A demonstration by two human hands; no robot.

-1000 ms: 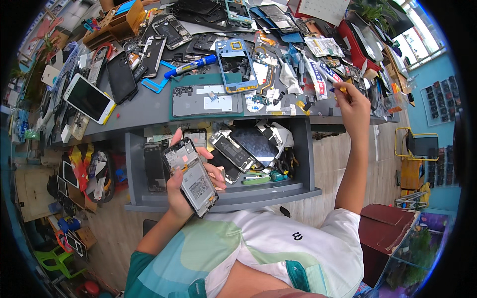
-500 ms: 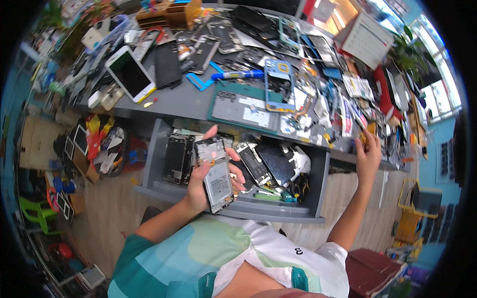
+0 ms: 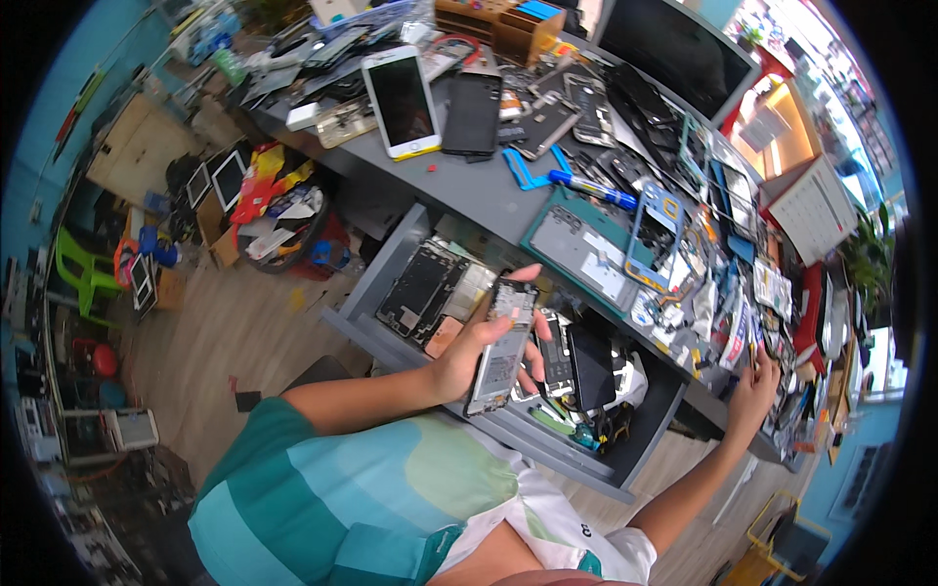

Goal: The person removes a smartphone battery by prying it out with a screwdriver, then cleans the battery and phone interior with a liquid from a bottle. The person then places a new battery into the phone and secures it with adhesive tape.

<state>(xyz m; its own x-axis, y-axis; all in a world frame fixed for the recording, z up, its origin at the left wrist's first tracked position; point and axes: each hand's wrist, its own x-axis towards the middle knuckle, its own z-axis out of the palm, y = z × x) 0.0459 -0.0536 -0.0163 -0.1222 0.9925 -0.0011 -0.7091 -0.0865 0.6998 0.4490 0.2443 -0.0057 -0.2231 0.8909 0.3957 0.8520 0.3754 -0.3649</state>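
My left hand [image 3: 457, 369] is closed around an opened phone [image 3: 503, 356], tilted upright above the drawer. Its inside faces up, with a long grey battery and a bare board section at the top end. My thumb lies along one side and my fingers wrap the other. Far to the right, my right hand [image 3: 752, 396] reaches over the desk's front edge with its fingers stretched into small clutter. Closest to those fingers is a white and purple tube [image 3: 735, 337]. Nothing in the right hand can be made out.
Below the desk, a pulled-out grey drawer [image 3: 399, 352] holds phone shells, screens and a green tool. On the desk lie a white phone [image 3: 403, 103], a blue marker [image 3: 593, 189], a blue phone frame [image 3: 653, 237] and a teal mat [image 3: 547, 237]. A full bin [image 3: 322, 234] stands left.
The view has swung left, so the desk and drawer appear tilted and shifted right. My left hand still holds the opened phone; my right hand remains at the desk's right side, its fingers closer together.
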